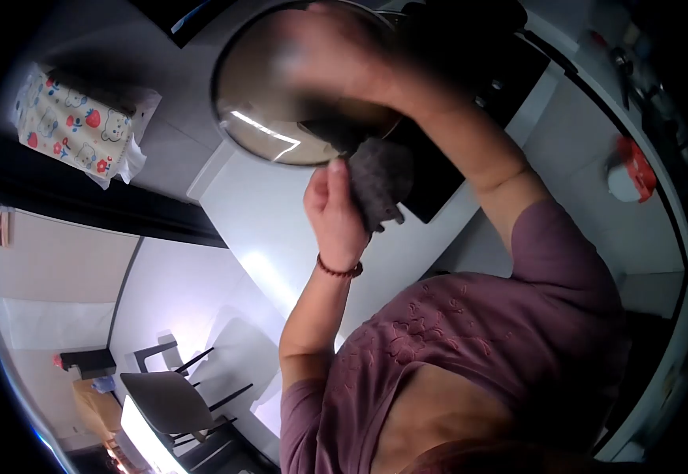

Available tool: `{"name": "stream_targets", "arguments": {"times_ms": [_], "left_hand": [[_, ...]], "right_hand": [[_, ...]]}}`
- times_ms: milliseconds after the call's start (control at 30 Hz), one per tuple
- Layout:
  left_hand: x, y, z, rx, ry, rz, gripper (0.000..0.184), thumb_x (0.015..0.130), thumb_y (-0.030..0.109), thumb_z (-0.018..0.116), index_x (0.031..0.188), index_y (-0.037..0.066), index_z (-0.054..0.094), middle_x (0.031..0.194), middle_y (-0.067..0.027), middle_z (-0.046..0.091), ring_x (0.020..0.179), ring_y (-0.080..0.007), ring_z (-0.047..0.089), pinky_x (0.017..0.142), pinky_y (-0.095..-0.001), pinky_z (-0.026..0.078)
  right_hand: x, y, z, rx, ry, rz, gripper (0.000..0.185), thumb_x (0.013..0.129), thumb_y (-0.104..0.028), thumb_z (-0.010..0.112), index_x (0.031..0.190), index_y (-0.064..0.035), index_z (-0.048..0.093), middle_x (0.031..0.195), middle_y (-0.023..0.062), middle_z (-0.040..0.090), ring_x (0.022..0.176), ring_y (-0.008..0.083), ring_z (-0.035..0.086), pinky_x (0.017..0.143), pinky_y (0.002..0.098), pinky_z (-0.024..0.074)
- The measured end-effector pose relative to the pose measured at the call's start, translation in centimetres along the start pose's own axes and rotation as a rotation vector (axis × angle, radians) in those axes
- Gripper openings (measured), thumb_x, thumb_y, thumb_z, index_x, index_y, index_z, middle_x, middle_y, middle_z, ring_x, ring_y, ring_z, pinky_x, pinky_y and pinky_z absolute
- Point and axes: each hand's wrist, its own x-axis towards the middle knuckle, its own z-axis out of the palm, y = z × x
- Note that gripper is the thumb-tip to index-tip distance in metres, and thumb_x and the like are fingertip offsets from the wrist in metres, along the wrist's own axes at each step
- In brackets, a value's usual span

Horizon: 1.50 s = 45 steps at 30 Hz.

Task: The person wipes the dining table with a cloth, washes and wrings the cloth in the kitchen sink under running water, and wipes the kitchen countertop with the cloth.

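My left hand (336,209), with a dark red beaded bracelet at the wrist, is closed on a dark grey cloth-like pad (383,178), thumb up. The pad lies at the near edge of a large round pan or lid (257,118) with a shiny rim and a bright light reflection. A dark part, possibly a handle, shows beside the pad. Over the round surface my right hand (328,59) is smeared by motion. Its fingers, and whatever they may hold, cannot be made out.
A black stovetop (439,170) is set in the white counter (257,213). A tissue pack (75,122) with bear and strawberry prints lies at the upper left. A dark chair (168,401) stands at the lower left. A red and white item (631,174) is at the right.
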Motion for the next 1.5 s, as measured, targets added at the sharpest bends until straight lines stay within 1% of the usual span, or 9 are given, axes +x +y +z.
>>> {"name": "stream_targets", "arguments": {"times_ms": [100,433,867,1000,1133,1200,1267,1400,1500], "left_hand": [[2.6,-1.1,3.0,0.01,-0.1,-0.033,0.029,0.097,0.023,0.048,0.083,-0.001,0.057,0.074,-0.0015,0.058,0.066,-0.0064,0.049,0.06,-0.0215,0.041],[7.6,-3.7,6.5,-0.08,-0.094,-0.195,0.026,0.096,0.017,0.047,0.092,-0.007,0.058,0.081,-0.0075,0.062,0.069,-0.0129,0.058,0.065,-0.0251,0.047],[10.1,-4.0,5.8,-0.171,-0.003,-0.315,0.023,0.094,0.014,0.05,0.088,-0.006,0.059,0.078,-0.009,0.063,0.066,-0.0154,0.059,0.062,-0.0271,0.048],[9.3,-4.1,4.9,-0.193,-0.032,-0.352,0.021,0.093,0.012,0.051,0.09,-0.006,0.059,0.079,-0.0087,0.063,0.067,-0.0149,0.059,0.063,-0.0266,0.049],[7.4,-5.2,1.3,-0.084,-0.043,-0.384,0.021,0.092,0.012,0.052,0.101,-0.006,0.059,0.09,-0.0118,0.065,0.079,-0.0186,0.062,0.074,-0.03,0.052],[5.6,-5.2,-1.4,-0.067,-0.006,-0.417,0.021,0.092,0.012,0.052,0.103,-0.005,0.059,0.092,-0.0106,0.064,0.081,-0.0177,0.062,0.076,-0.0293,0.052],[3.7,-4.7,-4.2,-0.059,0.052,-0.407,0.018,0.093,0.013,0.052,0.097,-0.003,0.06,0.087,-0.008,0.063,0.075,-0.0146,0.06,0.07,-0.0259,0.051],[2.3,-5.1,-10.3,0.004,0.221,-0.321,0.018,0.092,0.012,0.053,0.099,-0.004,0.058,0.087,-0.0075,0.062,0.076,-0.0133,0.059,0.07,-0.0258,0.05],[2.6,-5.8,-12.8,0.141,0.307,-0.206,0.024,0.091,0.011,0.055,0.109,-0.005,0.055,0.096,-0.0095,0.062,0.083,-0.016,0.061,0.075,-0.0277,0.051]], "right_hand": [[1.3,0.5,-6.8,-0.052,-0.225,0.321,0.038,0.066,-0.02,0.065,0.099,0.0,0.064,0.096,0.0229,0.064,0.093,0.0363,0.061,0.082,0.0419,0.0481],[-1.4,12.9,-2.5,-0.217,-0.296,0.367,0.038,0.065,-0.022,0.069,0.094,0.002,0.065,0.092,0.0221,0.064,0.089,0.0365,0.062,0.076,0.0437,0.0506],[-0.9,14.2,-0.4,-0.39,-0.395,0.44,0.04,0.073,-0.024,0.07,0.105,-0.0019,0.064,0.098,0.0171,0.065,0.089,0.0314,0.063,0.078,0.038,0.0517],[-0.1,12.3,-1.8,-0.317,-0.41,0.484,0.036,0.069,-0.022,0.063,0.096,0.0018,0.063,0.093,0.0255,0.063,0.093,0.0414,0.059,0.082,0.0459,0.0468],[-0.7,6.5,-4.9,-0.436,-0.391,0.388,0.043,0.084,-0.026,0.056,0.118,-0.0003,0.053,0.125,0.0213,0.05,0.114,0.0419,0.048,0.093,0.0454,0.041],[-3.9,4.9,-5.3,-0.285,-0.106,0.008,0.023,0.08,-0.013,0.067,0.101,-0.0035,0.065,0.091,0.012,0.064,0.075,0.0231,0.063,0.066,0.0289,0.0522],[-7.3,0.5,-5.6,0.208,-0.233,0.162,0.012,0.083,-0.004,0.064,0.095,-0.0048,0.065,0.086,0.007,0.061,0.067,0.0159,0.059,0.058,0.0214,0.048],[-14.8,-1.7,2.3,0.443,-0.435,0.204,0.009,0.079,-0.002,0.065,0.088,-0.0018,0.063,0.083,0.0094,0.061,0.063,0.0189,0.059,0.056,0.0267,0.0477],[-18.0,-0.2,9.6,0.411,-0.545,0.314,0.011,0.077,-0.008,0.064,0.087,-0.0026,0.062,0.088,0.0155,0.06,0.082,0.0319,0.059,0.07,0.0403,0.0482]]}}
